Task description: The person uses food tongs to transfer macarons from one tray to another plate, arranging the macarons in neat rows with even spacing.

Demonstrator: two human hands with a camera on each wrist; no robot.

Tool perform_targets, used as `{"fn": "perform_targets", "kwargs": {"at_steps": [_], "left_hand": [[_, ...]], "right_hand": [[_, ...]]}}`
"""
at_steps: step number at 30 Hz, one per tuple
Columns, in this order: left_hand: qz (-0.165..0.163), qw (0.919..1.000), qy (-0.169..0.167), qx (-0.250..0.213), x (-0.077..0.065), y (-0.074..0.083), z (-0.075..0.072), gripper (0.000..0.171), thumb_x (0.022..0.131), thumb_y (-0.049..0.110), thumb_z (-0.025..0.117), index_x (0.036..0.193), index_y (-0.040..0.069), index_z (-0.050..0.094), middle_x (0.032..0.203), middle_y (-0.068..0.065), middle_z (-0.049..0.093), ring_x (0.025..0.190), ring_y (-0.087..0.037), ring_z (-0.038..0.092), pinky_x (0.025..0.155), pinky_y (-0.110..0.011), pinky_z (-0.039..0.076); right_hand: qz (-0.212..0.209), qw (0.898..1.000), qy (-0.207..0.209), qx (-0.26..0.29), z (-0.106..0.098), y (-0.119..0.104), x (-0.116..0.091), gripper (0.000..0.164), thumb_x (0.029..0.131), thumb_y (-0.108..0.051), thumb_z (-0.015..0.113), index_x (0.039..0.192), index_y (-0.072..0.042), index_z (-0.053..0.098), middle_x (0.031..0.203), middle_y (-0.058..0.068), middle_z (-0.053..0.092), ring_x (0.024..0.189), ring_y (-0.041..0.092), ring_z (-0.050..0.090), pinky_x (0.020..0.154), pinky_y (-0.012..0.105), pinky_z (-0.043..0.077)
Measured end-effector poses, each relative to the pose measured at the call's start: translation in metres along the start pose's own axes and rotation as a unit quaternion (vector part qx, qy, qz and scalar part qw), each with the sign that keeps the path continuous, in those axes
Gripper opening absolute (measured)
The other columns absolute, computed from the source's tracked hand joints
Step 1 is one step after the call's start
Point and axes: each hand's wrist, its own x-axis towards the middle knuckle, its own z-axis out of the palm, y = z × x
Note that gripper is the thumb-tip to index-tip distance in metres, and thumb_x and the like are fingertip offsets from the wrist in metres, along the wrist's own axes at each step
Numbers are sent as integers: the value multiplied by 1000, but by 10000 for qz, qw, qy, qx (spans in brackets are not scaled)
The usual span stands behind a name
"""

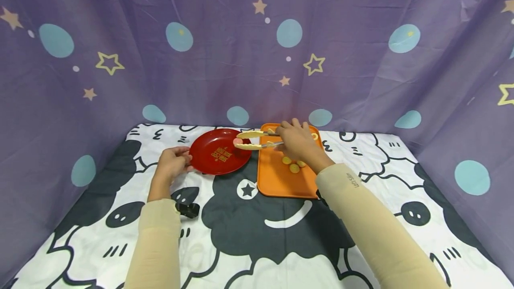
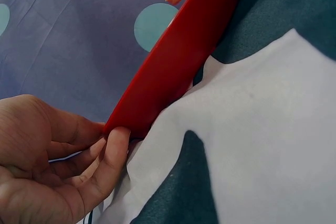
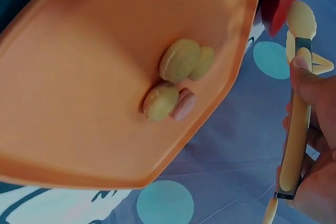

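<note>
My left hand (image 1: 172, 164) pinches the left rim of a red plate (image 1: 201, 157) with gold characters on it; the left wrist view shows thumb and fingers on the plate's edge. My right hand (image 1: 299, 139) grips a pair of tongs (image 3: 296, 135) with cream-yellow tips. Between those tips, over the plate's right side, is a small pink macaron (image 1: 238, 141). Beneath my right forearm lies an orange tray (image 1: 277, 184). Several yellow macarons (image 3: 180, 60) and a pink macaron (image 3: 184, 104) lie together on the tray.
A black-and-white cartoon cloth (image 1: 249, 231) covers the table. Behind it hangs a purple curtain (image 1: 241, 57) with stars and blue dots. The plate stands just left of the tray. A small black device (image 1: 188, 210) sits at my left wrist.
</note>
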Motion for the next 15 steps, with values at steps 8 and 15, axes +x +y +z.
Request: {"fn": "perform_targets", "kwargs": {"at_steps": [8,15], "left_hand": [[-23,10000,-4,10,-1,-1,1,48,102,0,52,150,-1,47,132,-20,54,85,-17,64,72,-26,61],[-56,10000,-1,-10,-1,1,0,48,102,1,53,150,0,47,132,-19,54,86,-18,64,73,-27,62]], "right_hand": [[66,9998,-167,38,9,-2,6,50,93,-44,74,135,-18,66,122,0,57,107,27,41,86,45,34],[113,9996,-261,45,9,-6,11,48,93,-45,73,134,-20,67,122,0,57,106,27,41,88,46,34]]}}
